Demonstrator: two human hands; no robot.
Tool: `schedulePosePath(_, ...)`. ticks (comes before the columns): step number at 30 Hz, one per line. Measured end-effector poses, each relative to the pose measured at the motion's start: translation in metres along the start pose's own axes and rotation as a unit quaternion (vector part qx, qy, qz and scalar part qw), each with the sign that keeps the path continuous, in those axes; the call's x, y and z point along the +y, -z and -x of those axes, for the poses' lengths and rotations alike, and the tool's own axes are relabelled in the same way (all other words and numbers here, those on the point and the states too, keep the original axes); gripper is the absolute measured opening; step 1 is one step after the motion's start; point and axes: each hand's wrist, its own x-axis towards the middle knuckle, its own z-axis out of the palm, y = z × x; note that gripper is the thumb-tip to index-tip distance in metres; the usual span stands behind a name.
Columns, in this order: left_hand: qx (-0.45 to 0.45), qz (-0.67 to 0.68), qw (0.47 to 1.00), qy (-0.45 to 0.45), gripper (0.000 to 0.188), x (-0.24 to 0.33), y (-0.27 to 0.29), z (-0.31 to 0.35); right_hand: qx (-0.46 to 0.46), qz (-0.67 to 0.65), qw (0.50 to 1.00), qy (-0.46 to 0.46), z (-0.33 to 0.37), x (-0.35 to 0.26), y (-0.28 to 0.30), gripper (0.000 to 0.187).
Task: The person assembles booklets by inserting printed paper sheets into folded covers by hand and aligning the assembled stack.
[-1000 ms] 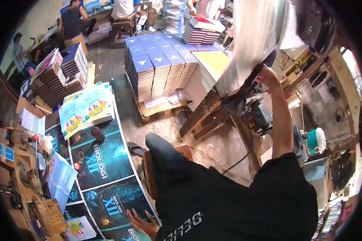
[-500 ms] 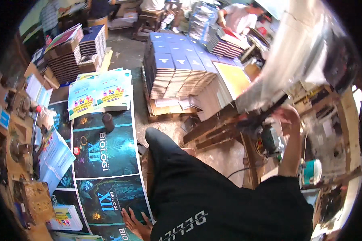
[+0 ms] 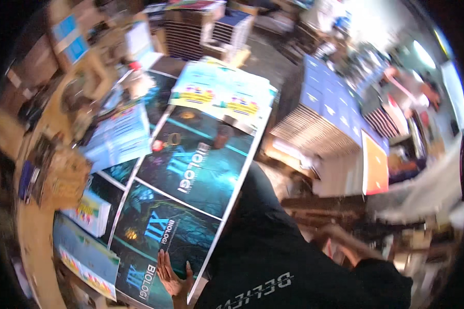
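Observation:
My left hand [image 3: 173, 274] lies with fingers spread on a large dark teal printed cover sheet [image 3: 193, 219] at the near edge of the workbench. On its far part rests a pile of bright blue and yellow printed sheets [image 3: 224, 92]. A dark cylinder [image 3: 222, 137] stands against that pile, with a thin ring [image 3: 174, 138] and a small red item [image 3: 157, 146] to its left. My right hand [image 3: 337, 249] is off to the right beside a dark wooden frame [image 3: 325, 208]. It is smeared by motion, so its fingers and anything in them cannot be made out.
Light blue printed sheets [image 3: 121, 136] and a worn wooden block [image 3: 64, 177] lie along the bench's left side. Blue-covered books [image 3: 327, 105] form a big stack at the right, with an orange board [image 3: 375, 165] at its near end. Another person [image 3: 415, 92] is at the far right.
My view has swung left, so the bench appears farther right and tilted. My left hand stays on the cover sheet. My right hand, formerly by a motor-like machine, now appears lower in view.

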Motion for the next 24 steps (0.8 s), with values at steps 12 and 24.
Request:
schedulePosePath(12,0.048,-0.041,0.997,0.049,0.077,-0.003,0.007,0.023,0.069,0.146,0.96,0.231,-0.169,-0.169,0.054,0.074)
schedulePosePath(24,0.169,-0.057,0.967,0.184,0.071,0.03,-0.014,0.035,0.26,-0.197,0.84,0.434,-0.338,-0.338,-0.027,0.049)
